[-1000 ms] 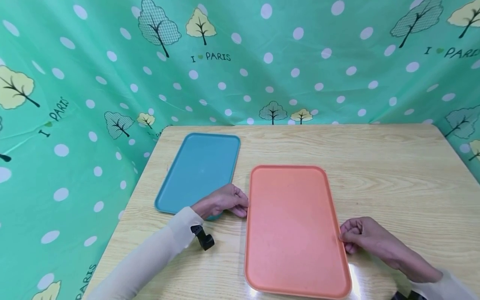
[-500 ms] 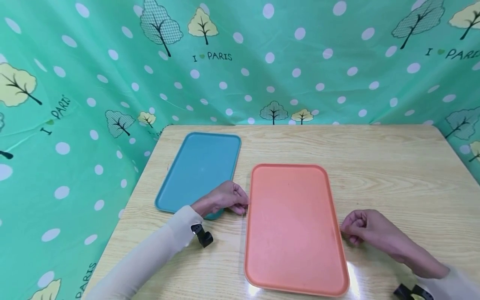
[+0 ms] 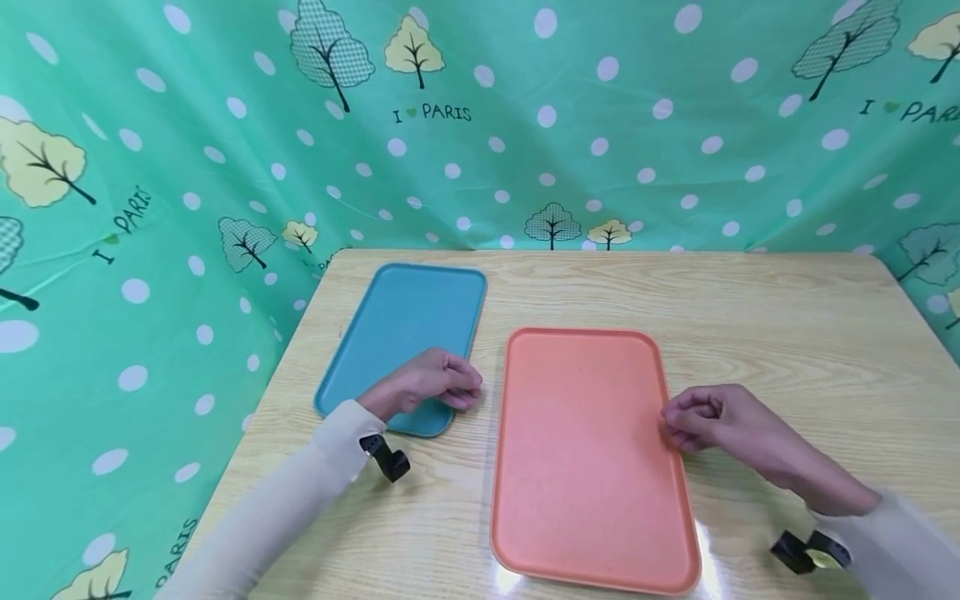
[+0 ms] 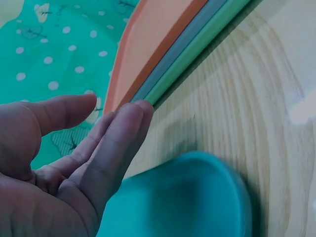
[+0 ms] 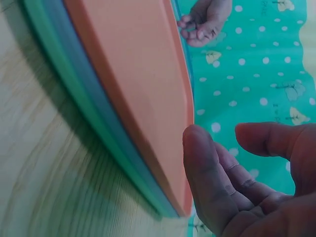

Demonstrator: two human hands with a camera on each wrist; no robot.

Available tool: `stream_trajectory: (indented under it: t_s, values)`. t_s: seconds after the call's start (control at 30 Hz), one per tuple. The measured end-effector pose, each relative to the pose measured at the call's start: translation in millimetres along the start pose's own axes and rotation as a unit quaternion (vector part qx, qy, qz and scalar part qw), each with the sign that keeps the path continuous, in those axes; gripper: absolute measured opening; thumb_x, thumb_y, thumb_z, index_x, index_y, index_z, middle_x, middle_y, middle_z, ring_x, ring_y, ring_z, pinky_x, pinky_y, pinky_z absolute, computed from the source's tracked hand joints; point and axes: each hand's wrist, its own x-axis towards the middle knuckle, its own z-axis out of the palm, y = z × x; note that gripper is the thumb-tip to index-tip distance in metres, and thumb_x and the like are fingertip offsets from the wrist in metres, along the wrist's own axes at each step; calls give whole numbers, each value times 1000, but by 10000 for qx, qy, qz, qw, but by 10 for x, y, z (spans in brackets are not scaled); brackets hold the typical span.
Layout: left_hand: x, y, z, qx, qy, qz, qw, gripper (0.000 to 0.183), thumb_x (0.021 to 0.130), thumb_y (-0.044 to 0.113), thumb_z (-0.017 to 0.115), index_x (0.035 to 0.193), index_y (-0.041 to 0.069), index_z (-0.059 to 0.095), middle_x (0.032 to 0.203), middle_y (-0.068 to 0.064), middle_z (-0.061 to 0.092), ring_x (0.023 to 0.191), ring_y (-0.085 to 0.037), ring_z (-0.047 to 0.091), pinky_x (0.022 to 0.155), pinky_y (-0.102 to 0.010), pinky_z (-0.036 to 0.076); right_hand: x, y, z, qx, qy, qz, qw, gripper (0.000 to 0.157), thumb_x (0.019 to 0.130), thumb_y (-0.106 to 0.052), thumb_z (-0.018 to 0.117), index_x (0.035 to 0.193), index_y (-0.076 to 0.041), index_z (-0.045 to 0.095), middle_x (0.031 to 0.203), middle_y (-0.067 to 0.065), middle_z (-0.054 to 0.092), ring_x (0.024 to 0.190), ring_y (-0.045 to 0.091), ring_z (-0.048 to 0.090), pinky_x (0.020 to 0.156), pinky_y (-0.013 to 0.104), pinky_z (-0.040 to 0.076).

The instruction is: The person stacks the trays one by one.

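A coral tray (image 3: 585, 458) lies on top of a stack near the middle of the table. Below it, the left wrist view shows the edges of a blue-grey tray (image 4: 180, 49) and a green tray (image 4: 200, 53). My left hand (image 3: 427, 383) hovers over the right edge of a teal-blue tray (image 3: 401, 333), apart from the stack. Its thumb and fingers are separated, with nothing between them. At the stack's right edge is my right hand (image 3: 712, 421), thumb and fingertips also parted and holding nothing. Whether its fingertips touch the coral rim, I cannot tell.
The wooden table (image 3: 787, 325) extends to the right and behind the stack. A green dotted cloth (image 3: 525, 142) with tree prints hangs along the back and the left side. Both wrists carry small black cameras (image 3: 386, 457).
My left hand has drawn back left from the stack's left edge. The right hand has moved up along the right edge and slightly inward. The trays have hardly shifted.
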Motion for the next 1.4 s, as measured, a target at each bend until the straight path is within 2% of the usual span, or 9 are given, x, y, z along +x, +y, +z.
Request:
stream_trajectory:
  t_s: [0.13,0.3,0.47,0.7,0.9,1.1,1.23,1.4]
  values:
    - [-24,12,-130,116,55,45,9999,28,98,9,59,119,-9,64,108,-22,72,88,-19,73,84,-36,60,152,-150,100,90,3,55,9999,33,98,-15,60,118,12,59,101,16,72,88,19,71,77,33,61]
    - [-76,55,-363,319,239,86,9992,32,97,10,59,121,-11,62,113,-23,70,94,-20,72,90,-40,58,409,-434,272,-214,84,-45,9997,29,97,-12,60,117,8,62,103,18,72,91,22,72,79,34,61]
    - [-110,69,-680,633,524,20,9966,36,98,12,59,126,-10,59,117,-21,68,102,-23,69,98,-44,54,677,-657,459,-337,183,-146,9992,26,95,-11,63,115,6,65,104,19,73,93,27,72,82,38,60]
    - [-122,8,-1052,804,1104,-118,9906,38,98,13,59,129,-9,58,125,-23,65,114,-29,66,98,-41,53,988,-796,731,-192,79,-72,9998,25,95,-11,62,115,4,66,106,17,72,95,26,70,86,38,59]
    - [-129,-100,-1281,808,1360,-188,9872,39,99,14,59,130,-9,57,124,-21,67,112,-27,67,101,-40,52,1237,-863,935,49,109,22,9999,19,94,-9,63,109,1,69,102,14,73,91,23,71,83,36,60]
    - [-132,-191,-1491,877,1565,-270,9834,40,98,17,61,129,-8,58,112,-10,72,102,-18,68,101,-39,52,1457,-912,1114,253,-7,-115,9996,21,94,-10,62,109,3,70,103,16,73,89,19,71,81,33,60]
    - [-135,-241,-1624,764,1726,-303,9816,40,97,17,62,129,-7,57,103,-2,72,97,-14,68,99,-36,53,1575,-972,1204,151,14,-66,9999,24,94,-13,64,113,1,70,107,16,73,89,17,71,81,31,60]
    - [-163,-326,-1764,702,1935,-465,9775,43,97,19,63,131,-5,55,99,5,70,93,-8,67,102,-37,51,1734,-1045,1300,169,118,-29,9998,21,93,-11,65,107,2,73,104,16,74,88,21,71,83,35,60]
